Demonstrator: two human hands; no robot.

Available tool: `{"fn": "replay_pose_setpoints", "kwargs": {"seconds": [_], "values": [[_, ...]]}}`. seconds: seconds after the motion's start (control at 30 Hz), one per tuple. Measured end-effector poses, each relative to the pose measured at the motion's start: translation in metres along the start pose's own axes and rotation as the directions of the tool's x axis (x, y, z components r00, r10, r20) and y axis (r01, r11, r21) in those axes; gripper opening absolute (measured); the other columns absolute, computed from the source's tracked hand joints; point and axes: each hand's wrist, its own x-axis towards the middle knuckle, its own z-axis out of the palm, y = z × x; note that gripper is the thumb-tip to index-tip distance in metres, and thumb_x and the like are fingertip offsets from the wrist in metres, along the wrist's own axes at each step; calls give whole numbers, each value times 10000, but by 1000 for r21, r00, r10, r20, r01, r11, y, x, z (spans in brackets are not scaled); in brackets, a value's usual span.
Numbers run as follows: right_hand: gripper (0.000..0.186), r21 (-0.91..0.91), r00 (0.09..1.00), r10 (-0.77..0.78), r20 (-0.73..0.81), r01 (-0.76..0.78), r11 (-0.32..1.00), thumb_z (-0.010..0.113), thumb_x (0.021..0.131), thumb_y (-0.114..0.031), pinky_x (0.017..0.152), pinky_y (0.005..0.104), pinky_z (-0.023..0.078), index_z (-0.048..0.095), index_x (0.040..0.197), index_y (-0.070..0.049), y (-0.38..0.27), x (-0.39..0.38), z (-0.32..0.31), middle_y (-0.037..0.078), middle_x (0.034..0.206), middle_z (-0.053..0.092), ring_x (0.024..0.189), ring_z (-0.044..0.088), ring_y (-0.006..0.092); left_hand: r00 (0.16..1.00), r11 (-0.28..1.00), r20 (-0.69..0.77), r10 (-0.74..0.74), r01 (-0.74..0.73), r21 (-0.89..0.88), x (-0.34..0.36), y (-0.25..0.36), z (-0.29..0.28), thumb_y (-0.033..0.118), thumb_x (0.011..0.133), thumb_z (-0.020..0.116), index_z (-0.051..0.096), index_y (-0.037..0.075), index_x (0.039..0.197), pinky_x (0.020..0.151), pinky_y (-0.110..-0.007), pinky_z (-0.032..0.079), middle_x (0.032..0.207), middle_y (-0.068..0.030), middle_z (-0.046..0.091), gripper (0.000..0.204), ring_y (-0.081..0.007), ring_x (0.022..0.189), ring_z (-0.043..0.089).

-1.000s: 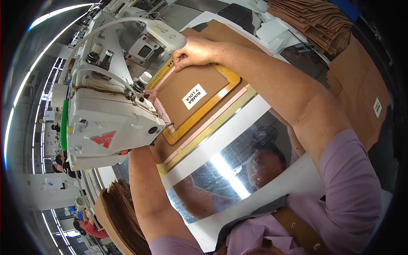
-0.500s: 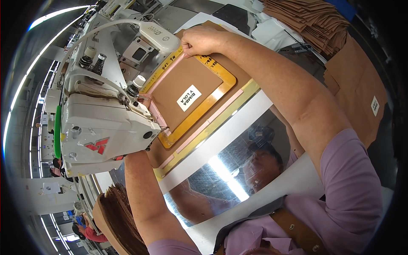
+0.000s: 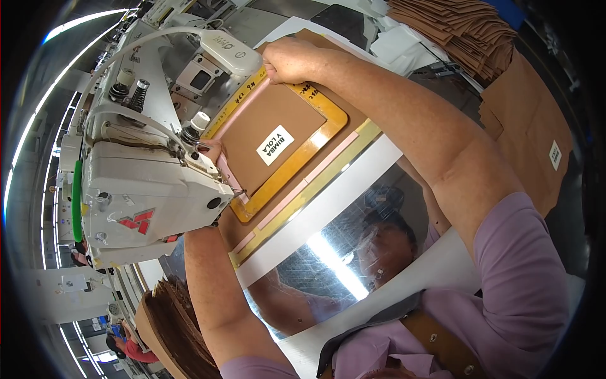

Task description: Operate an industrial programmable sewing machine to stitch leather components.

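A brown panel with a pale label lies under a yellow template frame, beside the sewing machine head. A pink strip runs along the frame's inner edges nearest the machine. My right hand is closed at the frame's far corner, its fingertips down by the strip's end. Behind the machine head my left arm disappears. Only a small part of my left hand shows past the needle area, close to the strip; its fingers are mostly hidden.
A brown stack stands at the lower left. Piled brown pieces and a larger labelled brown sheet lie at the right. A shiny metal plate covers the near work surface. Another person sits far left.
The machine and frame sit slightly further left in the picture. Both hands keep nearly the same pose and place on the work.
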Motion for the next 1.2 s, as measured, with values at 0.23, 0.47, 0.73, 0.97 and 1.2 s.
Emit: {"fn": "replay_pose_setpoints", "kwargs": {"seconds": [0.23, 0.47, 0.73, 0.97, 1.2], "values": [[91, -76, 999, -13, -48, 10, 997, 715, 773, -102, 690, 431, 549, 677, 695, -74, 2, 3, 4, 124, 761, 715, 762, 700, 307, 999, 999, 13, -37, 37, 19, 5, -7, -2, 168, 824, 814, 751, 16, 855, 638, -239, 488, 759, -17, 669, 167, -99, 640, 587], [187, -230, 996, -74, 48, 83, 970, 688, 835, -65, 835, 433, 599, 764, 1002, -30, -18, -5, 0, 169, 1047, 748, 1002, 728, 321, 995, 994, 31, -90, 88, 61, 17, -11, 1, 169, 810, 814, 746, 14, 841, 631, -241, 493, 751, -22, 675, 172, -103, 627, 593], [166, -464, 838, -542, -66, 455, 760, 673, 840, -198, 891, 421, 547, 717, 902, -50, -38, -19, 42, 99, 889, 699, 954, 694, 298, 980, 973, 126, -153, 172, -156, 18, 3, 4, 141, 793, 794, 717, 1, 853, 598, -243, 500, 722, -45, 673, 171, -106, 595, 585], [425, -179, 814, -576, -74, 558, 811, 639, 943, -477, 963, 396, 448, 752, 1119, -107, -82, -45, 75, 60, 1161, 659, 1140, 592, 226, 999, 998, -5, -31, 31, -60, 24, -38, 4, 110, 799, 792, 712, 16, 865, 580, -230, 478, 716, -20, 649, 140, -98, 595, 565], [499, -238, 872, -488, 34, 482, 843, 548, 957, -504, 1019, 447, 406, 708, 1289, -167, -84, -49, 71, 53, 1280, 627, 1213, 542, 225, 988, 992, 117, 100, -109, 67, -12, -37, -21, 76, 893, 692, 713, 29, 1118, 860, -305, 492, 1009, -100, 680, 231, -195, 942, 622]]}}
